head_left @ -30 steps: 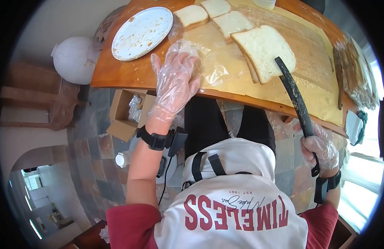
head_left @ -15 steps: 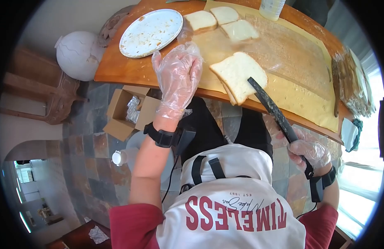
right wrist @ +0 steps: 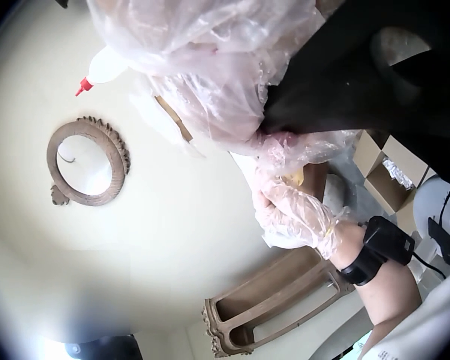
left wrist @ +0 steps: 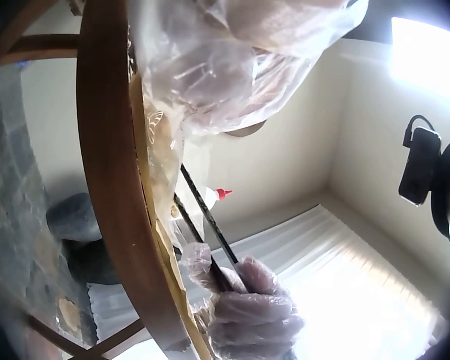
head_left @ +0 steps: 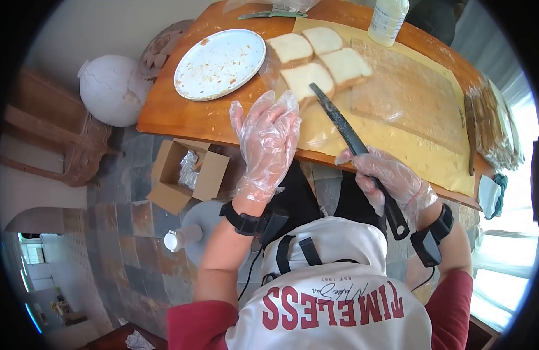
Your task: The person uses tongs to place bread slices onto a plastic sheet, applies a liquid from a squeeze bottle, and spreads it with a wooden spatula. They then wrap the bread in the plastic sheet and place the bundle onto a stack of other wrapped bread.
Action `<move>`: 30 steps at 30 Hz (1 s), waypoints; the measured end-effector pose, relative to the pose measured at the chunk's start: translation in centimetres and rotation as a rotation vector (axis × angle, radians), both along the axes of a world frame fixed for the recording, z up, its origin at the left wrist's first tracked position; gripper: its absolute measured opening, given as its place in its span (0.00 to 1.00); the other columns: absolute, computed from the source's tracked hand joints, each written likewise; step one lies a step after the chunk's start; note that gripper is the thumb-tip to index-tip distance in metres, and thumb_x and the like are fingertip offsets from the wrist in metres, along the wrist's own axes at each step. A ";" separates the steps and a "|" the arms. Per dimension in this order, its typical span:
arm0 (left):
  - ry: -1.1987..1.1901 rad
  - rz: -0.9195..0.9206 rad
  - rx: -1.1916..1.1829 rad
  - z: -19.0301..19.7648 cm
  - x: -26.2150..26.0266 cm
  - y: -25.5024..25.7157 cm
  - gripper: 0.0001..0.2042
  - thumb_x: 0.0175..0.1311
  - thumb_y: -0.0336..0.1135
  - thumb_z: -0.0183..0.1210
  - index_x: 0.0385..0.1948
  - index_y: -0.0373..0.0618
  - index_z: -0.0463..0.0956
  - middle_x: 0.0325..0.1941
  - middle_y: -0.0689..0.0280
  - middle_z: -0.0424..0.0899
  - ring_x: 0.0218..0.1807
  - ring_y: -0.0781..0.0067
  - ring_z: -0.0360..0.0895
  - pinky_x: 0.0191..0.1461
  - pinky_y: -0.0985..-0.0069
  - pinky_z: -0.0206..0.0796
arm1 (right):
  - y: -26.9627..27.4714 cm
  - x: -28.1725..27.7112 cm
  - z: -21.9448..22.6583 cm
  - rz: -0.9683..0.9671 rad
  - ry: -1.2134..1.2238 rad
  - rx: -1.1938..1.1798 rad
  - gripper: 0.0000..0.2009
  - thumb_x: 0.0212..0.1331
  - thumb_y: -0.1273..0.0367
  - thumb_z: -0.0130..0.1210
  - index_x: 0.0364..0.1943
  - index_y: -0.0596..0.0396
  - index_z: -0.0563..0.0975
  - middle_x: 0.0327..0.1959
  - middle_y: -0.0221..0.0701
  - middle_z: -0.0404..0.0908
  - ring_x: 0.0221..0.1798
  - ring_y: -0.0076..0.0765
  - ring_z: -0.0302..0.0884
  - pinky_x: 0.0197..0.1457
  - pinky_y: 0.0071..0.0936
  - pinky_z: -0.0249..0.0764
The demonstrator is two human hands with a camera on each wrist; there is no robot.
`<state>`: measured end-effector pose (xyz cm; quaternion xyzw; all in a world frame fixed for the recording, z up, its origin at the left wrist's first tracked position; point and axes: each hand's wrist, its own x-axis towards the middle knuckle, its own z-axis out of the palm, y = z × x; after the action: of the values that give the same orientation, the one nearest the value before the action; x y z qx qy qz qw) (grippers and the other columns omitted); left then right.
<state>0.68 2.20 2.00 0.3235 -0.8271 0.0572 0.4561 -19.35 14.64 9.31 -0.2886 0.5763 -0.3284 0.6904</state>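
In the head view several bread slices lie on the yellow sheet [head_left: 322, 133]; the nearest slice [head_left: 307, 77] has the tip of the black tongs [head_left: 348, 133] over it. My gloved right hand [head_left: 392, 178] grips the tongs near the handle end; the left wrist view also shows this hand [left wrist: 255, 311] around the tongs [left wrist: 210, 221]. The gloved left hand [head_left: 268, 143] is near the table's front edge, fingers extended toward the nearest slice, with nothing visible in it. Whether its fingertips touch the slice cannot be told. Part of the left hand [right wrist: 292, 210] appears in the right wrist view.
A white plate with crumbs [head_left: 220, 64] stands left of the bread. Behind are a green-handled tool [head_left: 272, 14] and a bottle [head_left: 389, 22]. A clear board [head_left: 406, 96] lies right of the slices, and bagged bread [head_left: 497, 119] is at the far right.
The tongs have carried their slice left and back to beside the other slices. My right hand has moved left with them, and the left hand has shifted slightly right.
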 end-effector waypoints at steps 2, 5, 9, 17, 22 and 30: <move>0.018 -0.014 -0.005 -0.3 -0.1 -0.2 0.06 0.50 0.29 0.65 0.30 0.51 0.81 0.38 0.67 0.82 0.52 0.60 0.76 0.66 0.46 0.46 | -1.0 0.2 0.0 -0.068 0.013 0.028 0.16 0.65 0.61 0.49 0.53 0.52 0.72 0.17 0.21 0.64 0.14 0.14 0.58 0.15 0.11 0.57; -0.018 -0.033 0.014 -0.4 0.2 -0.4 0.05 0.49 0.29 0.65 0.29 0.49 0.80 0.37 0.67 0.82 0.50 0.59 0.75 0.65 0.43 0.46 | -2.0 -0.7 -1.3 -0.102 -0.110 -0.005 0.13 0.59 0.57 0.59 0.28 0.49 0.72 0.18 0.21 0.69 0.14 0.14 0.63 0.15 0.13 0.60; -0.171 -0.037 0.106 -0.1 0.4 -0.3 0.06 0.53 0.30 0.62 0.32 0.49 0.82 0.42 0.64 0.82 0.56 0.59 0.75 0.68 0.51 0.46 | -1.6 -0.8 -1.0 -0.151 -0.120 0.003 0.12 0.61 0.59 0.57 0.29 0.51 0.72 0.18 0.22 0.70 0.14 0.15 0.65 0.14 0.15 0.62; -0.255 -0.104 0.226 0.2 0.6 -0.5 0.04 0.50 0.30 0.62 0.29 0.48 0.81 0.43 0.63 0.82 0.61 0.58 0.72 0.71 0.50 0.42 | 2.3 -2.8 -0.8 -0.076 -0.064 -0.005 0.15 0.59 0.57 0.57 0.29 0.53 0.69 0.20 0.25 0.70 0.15 0.16 0.66 0.16 0.16 0.63; -0.308 -0.111 0.230 1.1 0.5 -0.4 0.05 0.47 0.29 0.63 0.27 0.49 0.80 0.42 0.63 0.82 0.61 0.58 0.72 0.72 0.49 0.42 | 6.0 -5.0 -0.2 0.029 0.146 -0.072 0.13 0.59 0.59 0.55 0.30 0.55 0.70 0.19 0.25 0.70 0.16 0.19 0.68 0.19 0.18 0.64; -0.318 -0.199 0.283 1.3 0.7 -0.4 0.05 0.47 0.27 0.64 0.27 0.47 0.79 0.41 0.61 0.82 0.53 0.57 0.75 0.69 0.48 0.46 | 9.2 -6.1 0.2 0.241 0.590 -0.222 0.17 0.60 0.64 0.53 0.50 0.60 0.71 0.23 0.26 0.73 0.21 0.20 0.72 0.24 0.21 0.71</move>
<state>1.38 1.79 3.25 0.2877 -0.9161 -0.0542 0.2737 -25.47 23.79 9.49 -0.5109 0.6737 -0.2074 0.4920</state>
